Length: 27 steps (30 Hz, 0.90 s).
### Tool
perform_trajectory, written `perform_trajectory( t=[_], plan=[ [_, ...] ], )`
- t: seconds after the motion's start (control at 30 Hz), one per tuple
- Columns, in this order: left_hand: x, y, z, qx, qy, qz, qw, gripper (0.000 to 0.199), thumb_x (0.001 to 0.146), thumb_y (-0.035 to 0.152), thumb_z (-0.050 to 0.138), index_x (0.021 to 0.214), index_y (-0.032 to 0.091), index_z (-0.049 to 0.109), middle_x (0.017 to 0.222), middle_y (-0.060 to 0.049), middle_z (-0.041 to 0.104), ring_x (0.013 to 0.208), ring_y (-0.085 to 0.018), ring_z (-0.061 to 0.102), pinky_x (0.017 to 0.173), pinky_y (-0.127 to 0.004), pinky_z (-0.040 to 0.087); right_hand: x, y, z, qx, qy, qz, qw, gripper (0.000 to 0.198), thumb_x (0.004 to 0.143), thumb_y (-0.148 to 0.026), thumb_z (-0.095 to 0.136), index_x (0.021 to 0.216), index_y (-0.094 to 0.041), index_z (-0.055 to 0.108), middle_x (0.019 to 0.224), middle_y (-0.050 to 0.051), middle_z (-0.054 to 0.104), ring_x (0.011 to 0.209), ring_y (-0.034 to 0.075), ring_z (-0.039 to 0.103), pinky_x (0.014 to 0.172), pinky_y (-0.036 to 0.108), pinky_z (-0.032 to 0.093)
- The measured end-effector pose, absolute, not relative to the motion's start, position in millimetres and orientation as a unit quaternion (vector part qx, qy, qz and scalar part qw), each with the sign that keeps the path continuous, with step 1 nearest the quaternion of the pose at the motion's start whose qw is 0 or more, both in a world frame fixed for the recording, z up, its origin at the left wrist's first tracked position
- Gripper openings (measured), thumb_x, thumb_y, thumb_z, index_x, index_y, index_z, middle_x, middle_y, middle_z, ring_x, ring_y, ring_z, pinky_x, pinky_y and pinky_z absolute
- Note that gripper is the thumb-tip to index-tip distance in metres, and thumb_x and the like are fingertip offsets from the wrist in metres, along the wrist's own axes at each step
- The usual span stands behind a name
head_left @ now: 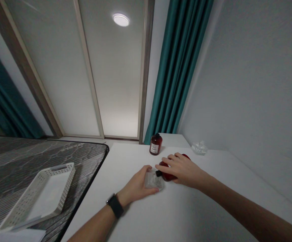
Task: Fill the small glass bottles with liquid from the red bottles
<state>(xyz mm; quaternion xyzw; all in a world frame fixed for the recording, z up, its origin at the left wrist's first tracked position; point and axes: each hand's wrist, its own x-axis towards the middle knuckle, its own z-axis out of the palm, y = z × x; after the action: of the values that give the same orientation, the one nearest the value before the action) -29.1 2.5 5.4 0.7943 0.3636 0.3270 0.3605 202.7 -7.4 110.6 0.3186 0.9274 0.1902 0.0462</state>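
My left hand (137,186), with a dark watch on its wrist, is wrapped round a clear, see-through container (153,180) low over the white table. My right hand (183,169) grips a dark red-brown bottle (167,175) from above. The bottle is tipped on its side, its black top pointing left at the clear container. Whether the two touch, or anything flows out, I cannot tell. Behind them a second red-brown bottle (155,144) with a pale label and black top stands upright.
Crumpled clear plastic (199,148) lies at the back right of the white table (146,218), by the wall. To the left, a white perforated basket (69,179) rests on a grey striped surface with a dark edge. Teal curtains (178,67) and sliding doors stand behind.
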Motion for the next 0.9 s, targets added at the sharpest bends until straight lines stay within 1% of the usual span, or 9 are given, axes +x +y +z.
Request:
perform_trajectory(
  t=[0.27, 0.47, 0.67, 0.9],
  plan=[
    [-29.6, 2.8, 5.0, 0.797, 0.356, 0.329, 0.361, 0.068, 0.070, 0.030, 0.081, 0.126, 0.019, 0.045, 0.126, -0.012, 0.059, 0.115, -0.029, 0.058, 0.100, -0.045, 0.047, 202.9, -6.7, 110.9, 0.312, 0.928, 0.201, 0.046, 0.061, 0.083, -0.028, 0.073, 0.137, -0.030, 0.044, 0.115, 0.007, 0.064, 0.097, 0.026, 0.059, 0.078, 0.036, 0.039],
    [-29.6, 3.2, 3.8, 0.796, 0.356, 0.331, 0.361, 0.071, 0.069, 0.032, 0.082, 0.128, 0.019, 0.044, 0.125, -0.012, 0.060, 0.114, -0.029, 0.059, 0.099, -0.044, 0.047, 201.8, -7.8, 112.6, 0.317, 0.926, 0.198, 0.053, 0.070, 0.078, -0.028, 0.079, 0.138, -0.030, 0.043, 0.117, 0.007, 0.064, 0.098, 0.028, 0.060, 0.078, 0.037, 0.040],
    [-29.9, 3.2, 3.1, 0.799, 0.354, 0.329, 0.357, 0.070, 0.070, 0.031, 0.082, 0.127, 0.019, 0.043, 0.124, -0.013, 0.059, 0.113, -0.029, 0.059, 0.097, -0.045, 0.048, 199.8, -9.1, 116.3, 0.320, 0.925, 0.194, 0.064, 0.071, 0.078, -0.028, 0.080, 0.138, -0.030, 0.043, 0.117, 0.007, 0.064, 0.098, 0.028, 0.060, 0.078, 0.038, 0.040],
    [-29.5, 3.0, 3.1, 0.802, 0.355, 0.332, 0.347, 0.070, 0.071, 0.031, 0.082, 0.128, 0.020, 0.042, 0.125, -0.012, 0.059, 0.115, -0.029, 0.059, 0.099, -0.045, 0.048, 199.8, -8.7, 115.2, 0.319, 0.925, 0.196, 0.061, 0.067, 0.081, -0.028, 0.077, 0.138, -0.030, 0.043, 0.117, 0.007, 0.064, 0.099, 0.028, 0.060, 0.078, 0.037, 0.040]
  ],
)
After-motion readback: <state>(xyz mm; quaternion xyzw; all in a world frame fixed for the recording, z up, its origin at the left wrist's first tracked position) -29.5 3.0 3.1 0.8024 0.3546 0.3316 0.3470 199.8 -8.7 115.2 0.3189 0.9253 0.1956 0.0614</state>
